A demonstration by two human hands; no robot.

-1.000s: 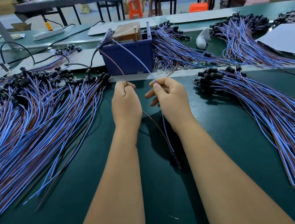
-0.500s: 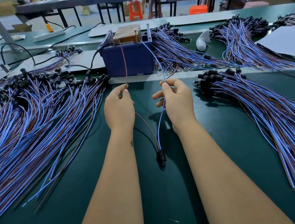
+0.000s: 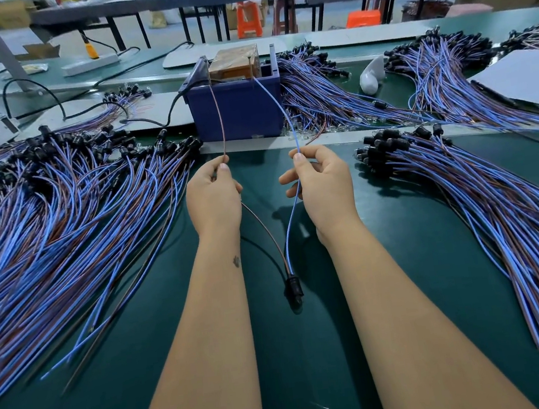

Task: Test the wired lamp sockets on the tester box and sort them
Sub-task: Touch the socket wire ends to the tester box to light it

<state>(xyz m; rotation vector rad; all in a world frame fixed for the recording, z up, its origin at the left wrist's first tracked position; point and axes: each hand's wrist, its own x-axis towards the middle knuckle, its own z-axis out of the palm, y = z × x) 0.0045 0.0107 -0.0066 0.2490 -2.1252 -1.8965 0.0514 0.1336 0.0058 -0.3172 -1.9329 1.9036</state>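
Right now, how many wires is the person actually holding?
2. The brown wire is pinched by the left hand; the blue wire is pinched by the right hand. Both run from the hanging black socket up to the tester box.

Work surface [image 3: 150, 406]: dark green, plain.
Tester box [image 3: 236, 113]: deep blue walls; brown, tape-wrapped block on top.
Held socket [image 3: 293, 286]: black.
Brown wire [image 3: 221, 118]: reddish brown, pinched by the left hand [image 3: 213, 197].
Blue wire [image 3: 277, 101]: light blue, pinched by the right hand [image 3: 323, 187].
Left pile [image 3: 60, 230]: light blue and brown wires, black sockets at the far end.
Right pile [image 3: 499, 210]: same blue and brown mix, black sockets.
Far bundles [image 3: 443, 81]: blue and brown, black sockets.
Bulb [image 3: 371, 76]: white.
Power strip [image 3: 89, 64]: white, with a yellow-orange plug.
Stools [image 3: 362, 18]: bright orange.
Sheet [image 3: 524, 78]: pale grey-white.
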